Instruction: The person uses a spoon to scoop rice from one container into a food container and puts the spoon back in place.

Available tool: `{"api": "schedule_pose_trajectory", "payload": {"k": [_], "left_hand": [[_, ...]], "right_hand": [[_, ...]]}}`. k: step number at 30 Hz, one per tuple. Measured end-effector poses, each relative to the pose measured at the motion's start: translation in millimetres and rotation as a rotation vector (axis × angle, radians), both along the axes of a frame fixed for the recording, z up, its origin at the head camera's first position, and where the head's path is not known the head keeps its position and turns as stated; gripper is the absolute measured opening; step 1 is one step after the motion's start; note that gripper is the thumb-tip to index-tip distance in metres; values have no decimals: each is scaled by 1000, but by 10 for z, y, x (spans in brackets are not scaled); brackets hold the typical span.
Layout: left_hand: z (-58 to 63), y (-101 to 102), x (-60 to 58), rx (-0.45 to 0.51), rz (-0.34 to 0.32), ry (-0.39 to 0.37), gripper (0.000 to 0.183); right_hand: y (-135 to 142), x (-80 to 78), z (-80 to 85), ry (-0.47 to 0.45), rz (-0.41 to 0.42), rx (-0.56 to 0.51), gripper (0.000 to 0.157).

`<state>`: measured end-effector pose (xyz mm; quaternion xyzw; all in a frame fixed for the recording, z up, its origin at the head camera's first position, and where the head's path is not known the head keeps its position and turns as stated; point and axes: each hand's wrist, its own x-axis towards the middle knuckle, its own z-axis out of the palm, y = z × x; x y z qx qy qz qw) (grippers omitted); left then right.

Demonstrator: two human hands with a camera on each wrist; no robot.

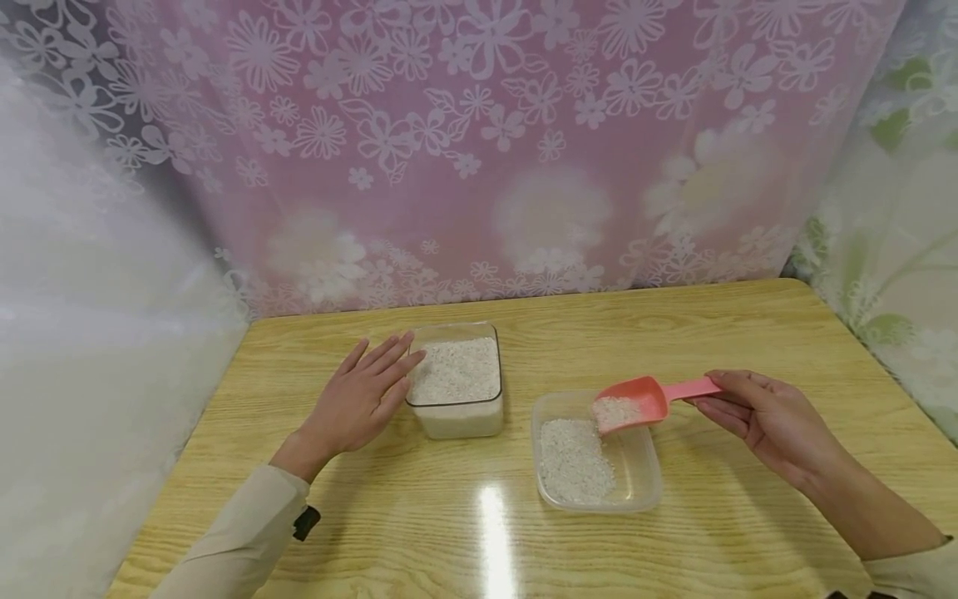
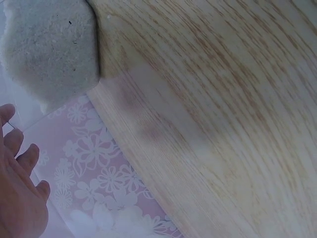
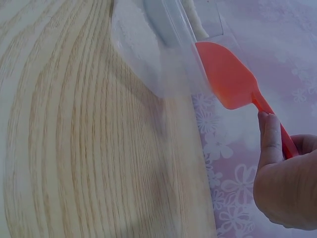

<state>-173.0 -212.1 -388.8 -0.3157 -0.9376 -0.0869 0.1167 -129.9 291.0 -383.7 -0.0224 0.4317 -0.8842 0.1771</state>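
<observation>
My right hand (image 1: pixel 771 424) pinches the handle of a pink scoop (image 1: pixel 651 398), which carries a small heap of white rice in its bowl. The scoop is over the back right part of a low translucent plastic container (image 1: pixel 644 487); a pile of rice (image 1: pixel 575 462) covers that container's left side. In the right wrist view the scoop (image 3: pixel 228 74) shows its underside beside the container wall. My left hand (image 1: pixel 367 395) lies with fingers extended at the left rim of a taller clear container (image 1: pixel 464 420) nearly full of rice (image 1: pixel 455 370).
Both containers stand on a wood-grain table (image 1: pixel 374 516). Behind the table's back edge hangs a pink flowered curtain (image 1: pixel 449 208). Pale sheeting (image 1: pixel 97 349) hangs at the left, and leaf-patterned sheeting (image 1: pixel 891 249) hangs at the right.
</observation>
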Motion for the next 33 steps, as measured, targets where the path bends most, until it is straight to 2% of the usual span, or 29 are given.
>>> {"api": "schedule_pose_trajectory", "payload": {"k": [14, 20, 28, 33], "left_hand": [[-15, -7, 0, 3, 3, -5, 46], [-7, -12, 3, 3, 3, -7, 47], [-6, -18, -2, 4, 2, -6, 47], [-3, -16, -3, 2, 3, -18, 46]], "right_hand": [[68, 15, 44, 28, -26, 9, 30], [83, 25, 74, 42, -46, 63, 28], [97, 26, 140, 73, -27, 143, 24], [113, 25, 160, 63, -30, 148, 24]]}}
